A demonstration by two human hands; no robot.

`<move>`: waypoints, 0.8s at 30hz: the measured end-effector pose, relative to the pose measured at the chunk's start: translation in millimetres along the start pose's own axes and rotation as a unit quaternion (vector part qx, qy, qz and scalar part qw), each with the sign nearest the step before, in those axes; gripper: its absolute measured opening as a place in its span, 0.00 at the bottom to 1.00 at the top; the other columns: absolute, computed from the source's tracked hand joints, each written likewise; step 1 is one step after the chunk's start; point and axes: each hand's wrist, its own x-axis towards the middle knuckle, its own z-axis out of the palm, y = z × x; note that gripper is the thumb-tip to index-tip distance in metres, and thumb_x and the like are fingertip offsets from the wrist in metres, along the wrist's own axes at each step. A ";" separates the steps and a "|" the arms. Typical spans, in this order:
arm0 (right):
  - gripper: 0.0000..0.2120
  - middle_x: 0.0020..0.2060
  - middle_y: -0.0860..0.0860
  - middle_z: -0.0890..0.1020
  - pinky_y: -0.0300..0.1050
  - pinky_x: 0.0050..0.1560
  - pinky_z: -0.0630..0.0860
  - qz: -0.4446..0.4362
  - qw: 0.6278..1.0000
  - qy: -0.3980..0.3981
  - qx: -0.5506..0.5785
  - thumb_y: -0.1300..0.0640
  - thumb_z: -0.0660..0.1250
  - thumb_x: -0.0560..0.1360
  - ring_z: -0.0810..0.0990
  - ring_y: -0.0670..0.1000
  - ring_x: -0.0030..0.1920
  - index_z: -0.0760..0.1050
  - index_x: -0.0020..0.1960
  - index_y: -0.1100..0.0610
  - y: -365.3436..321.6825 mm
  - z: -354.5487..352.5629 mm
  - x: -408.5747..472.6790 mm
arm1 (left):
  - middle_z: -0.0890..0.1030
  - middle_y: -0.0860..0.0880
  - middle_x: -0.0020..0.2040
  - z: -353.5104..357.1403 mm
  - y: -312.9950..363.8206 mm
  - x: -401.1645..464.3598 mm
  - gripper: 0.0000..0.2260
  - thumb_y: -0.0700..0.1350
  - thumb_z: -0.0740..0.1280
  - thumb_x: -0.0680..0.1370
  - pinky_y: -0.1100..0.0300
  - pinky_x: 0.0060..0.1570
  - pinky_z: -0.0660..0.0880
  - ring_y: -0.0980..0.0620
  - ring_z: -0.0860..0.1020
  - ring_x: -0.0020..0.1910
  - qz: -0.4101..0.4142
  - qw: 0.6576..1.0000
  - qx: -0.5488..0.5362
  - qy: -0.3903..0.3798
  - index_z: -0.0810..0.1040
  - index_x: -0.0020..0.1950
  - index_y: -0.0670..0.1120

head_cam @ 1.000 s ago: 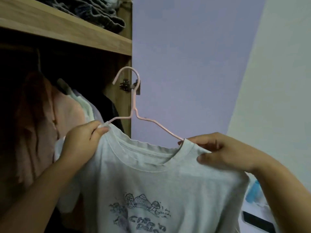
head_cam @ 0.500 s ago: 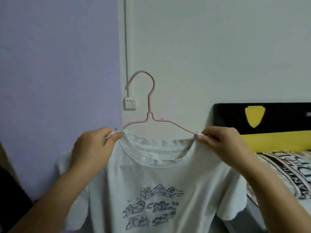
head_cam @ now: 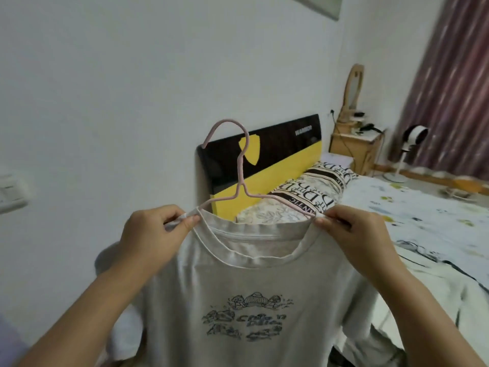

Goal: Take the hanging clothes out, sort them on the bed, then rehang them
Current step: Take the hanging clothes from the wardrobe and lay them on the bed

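While hands pinch the shirt [head_cam: 254,274], bed [head_cam: 423,221] lies beyond.

T-shirt [head_cam: 246,282]: showing pale grey, with a dark blue cartoon print sitting below the pinching fingers [head_cam: 189,221].
Hanger [head_cam: 239,165]: showing pale pink, rising between the two sets of fingertips.
Headboard [head_cam: 275,144]: showing black over yellow, with a yellow shield.
Pillow [head_cam: 315,186]: showing cream with black lettered bands.
Bedsheet [head_cam: 423,218]: showing white with scattered small prints.
Curtain [head_cam: 449,83]: showing maroon stripes.

"WARRIOR" on headboard [head_cam: 264,152] (pillowcase lettering partial)
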 end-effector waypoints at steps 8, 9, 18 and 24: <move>0.07 0.26 0.50 0.77 0.42 0.33 0.66 0.122 0.987 0.057 -0.084 0.55 0.71 0.72 0.72 0.48 0.30 0.80 0.37 0.57 56.7 -59.8 -44.0 | 0.77 0.47 0.28 96.3 49.5 18.2 0.09 0.48 0.72 0.71 0.54 0.35 0.71 0.46 0.75 0.33 0.054 0.988 -0.084 -0.117 0.79 0.33 0.47; 0.07 0.25 0.49 0.76 0.41 0.32 0.65 0.131 0.985 0.062 -0.093 0.55 0.71 0.72 0.71 0.49 0.29 0.79 0.36 0.56 63.7 -68.3 -48.4 | 0.78 0.45 0.29 109.0 57.3 18.9 0.09 0.48 0.72 0.71 0.53 0.36 0.72 0.45 0.76 0.34 0.062 0.986 -0.093 -0.126 0.79 0.33 0.46; 0.10 0.23 0.46 0.71 0.40 0.31 0.63 0.224 0.958 0.112 -0.142 0.55 0.71 0.72 0.70 0.46 0.29 0.75 0.34 0.52 143.3 -142.7 -72.0 | 0.73 0.52 0.23 228.3 136.4 24.4 0.09 0.48 0.73 0.70 0.60 0.28 0.61 0.55 0.68 0.25 0.101 0.961 -0.153 -0.206 0.79 0.32 0.47; 0.07 0.25 0.48 0.73 0.44 0.33 0.64 0.266 0.944 0.122 -0.156 0.56 0.71 0.72 0.69 0.46 0.30 0.78 0.36 0.56 201.0 -188.7 -71.9 | 0.73 0.51 0.24 303.3 188.5 26.6 0.11 0.50 0.73 0.71 0.59 0.30 0.62 0.55 0.69 0.26 0.121 0.948 -0.173 -0.240 0.78 0.31 0.46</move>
